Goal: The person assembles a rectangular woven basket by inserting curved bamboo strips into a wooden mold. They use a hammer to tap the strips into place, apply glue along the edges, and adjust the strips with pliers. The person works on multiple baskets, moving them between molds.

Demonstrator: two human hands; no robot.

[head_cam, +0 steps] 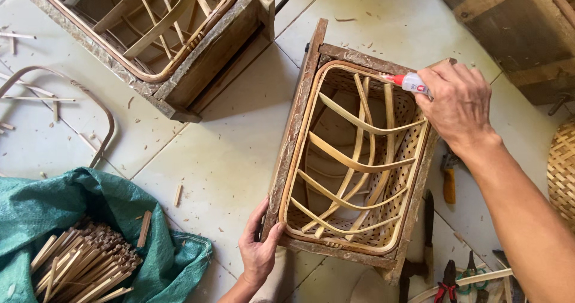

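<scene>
A woven bamboo basket (383, 231) sits inside a rough wooden mould frame (293, 129) on the tiled floor, braced by curved bamboo strips. My right hand (458, 102) holds a small glue tube (410, 82) with a red tip, its nozzle touching the basket's far rim. My left hand (259, 252) grips the near left corner of the frame, thumb on the rim.
A second mould frame with a basket (150, 27) lies at the top left. A green sack (138, 219) holds a bundle of bamboo sticks (84, 267). A bent bamboo hoop (102, 108) lies at left. Pliers (446, 285) and knives rest at bottom right, a woven basket (563, 171) at right.
</scene>
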